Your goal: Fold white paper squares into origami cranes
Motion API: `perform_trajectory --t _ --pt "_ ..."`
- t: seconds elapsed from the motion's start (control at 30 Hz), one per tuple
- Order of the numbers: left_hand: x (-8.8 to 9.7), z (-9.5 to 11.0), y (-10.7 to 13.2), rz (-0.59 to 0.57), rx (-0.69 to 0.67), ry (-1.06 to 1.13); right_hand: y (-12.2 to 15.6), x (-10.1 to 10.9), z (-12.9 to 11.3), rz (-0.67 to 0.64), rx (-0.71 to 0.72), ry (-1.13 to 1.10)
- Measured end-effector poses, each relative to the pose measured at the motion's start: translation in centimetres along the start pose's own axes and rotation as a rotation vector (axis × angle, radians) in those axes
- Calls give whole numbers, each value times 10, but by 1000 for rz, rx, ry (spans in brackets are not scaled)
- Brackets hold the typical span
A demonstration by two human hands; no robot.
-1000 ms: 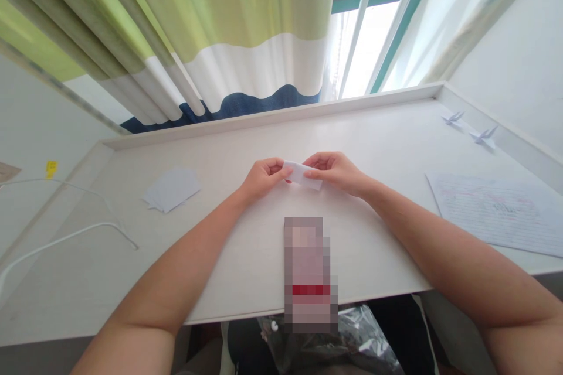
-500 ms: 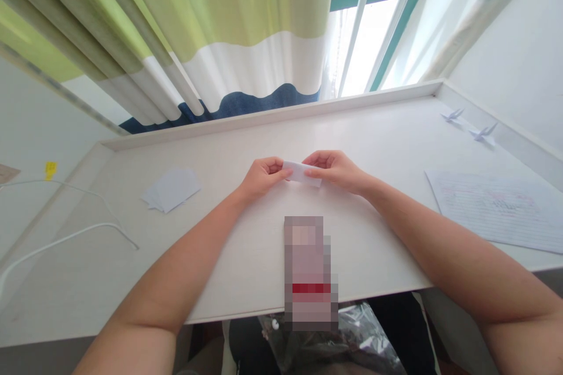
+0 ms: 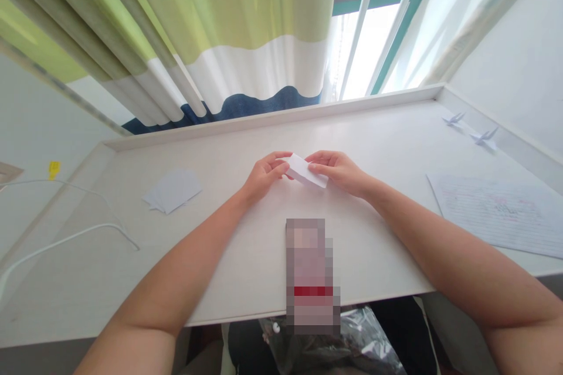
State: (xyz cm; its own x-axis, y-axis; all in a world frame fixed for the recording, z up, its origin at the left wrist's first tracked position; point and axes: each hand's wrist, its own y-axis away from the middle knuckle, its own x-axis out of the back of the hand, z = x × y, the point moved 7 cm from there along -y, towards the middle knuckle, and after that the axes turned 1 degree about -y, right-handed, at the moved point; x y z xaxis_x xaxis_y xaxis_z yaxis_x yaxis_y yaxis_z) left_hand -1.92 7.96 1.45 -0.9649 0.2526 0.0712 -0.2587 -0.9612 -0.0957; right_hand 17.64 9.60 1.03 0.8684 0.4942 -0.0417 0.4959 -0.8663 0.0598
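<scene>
Right of the fanned paper stack point(image 3: 173, 189), grips a folded white paper point(image 3: 302, 170) with left hand point(image 3: 265, 173) and right hand point(image 3: 336, 169).

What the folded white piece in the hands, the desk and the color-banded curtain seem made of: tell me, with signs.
Folded white piece: paper, matte; crisp straight edges and flat faces suggest it.
Desk: perhaps painted or laminated board; smooth, pale, with a soft sheen. Its core is hidden.
Color-banded curtain: likely woven fabric, matte; it hangs in soft folds.

Two hands point(image 3: 265, 173) point(image 3: 335, 168), one folded sheet point(image 3: 301, 169), two paper birds point(image 3: 453, 121) point(image 3: 484, 138).
</scene>
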Motion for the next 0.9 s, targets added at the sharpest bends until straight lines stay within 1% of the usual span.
perform_trajectory --t 0.1,0.13,0.23,0.33,0.4,0.47,0.57,0.63,0.7,0.77,0.83,0.9 --pt "-5 0 0 -33 14 26 0 1 1 -1 -2 -35" --pt "-7 -2 0 -28 26 43 0 1 3 -4 -17 -41" --pt "-10 -8 0 46 60 63 0 2 6 7 -56 -49" --pt "-9 -14 0 110 84 32 -2 3 2 24 -24 -113" --pt "-7 -14 0 139 76 -6 -2 2 0 0 3 -142" --pt "-7 -13 1 138 55 -15 -2 2 0 -13 6 -104" --pt "-10 -12 0 93 53 62 -1 4 5 35 -20 -36" --pt "-9 -13 0 95 72 121 -1 7 6 71 -10 -38" --pt "-6 -14 -1 133 91 148 -1 9 4 97 46 -48" --pt "-2 -13 -1 175 101 150 -1 12 -1 124 131 -25" --pt "1 -13 -1 204 103 149 0 14 -8 142 221 45" --pt "2 -12 -1 210 102 156 2 11 -14 105 299 147"
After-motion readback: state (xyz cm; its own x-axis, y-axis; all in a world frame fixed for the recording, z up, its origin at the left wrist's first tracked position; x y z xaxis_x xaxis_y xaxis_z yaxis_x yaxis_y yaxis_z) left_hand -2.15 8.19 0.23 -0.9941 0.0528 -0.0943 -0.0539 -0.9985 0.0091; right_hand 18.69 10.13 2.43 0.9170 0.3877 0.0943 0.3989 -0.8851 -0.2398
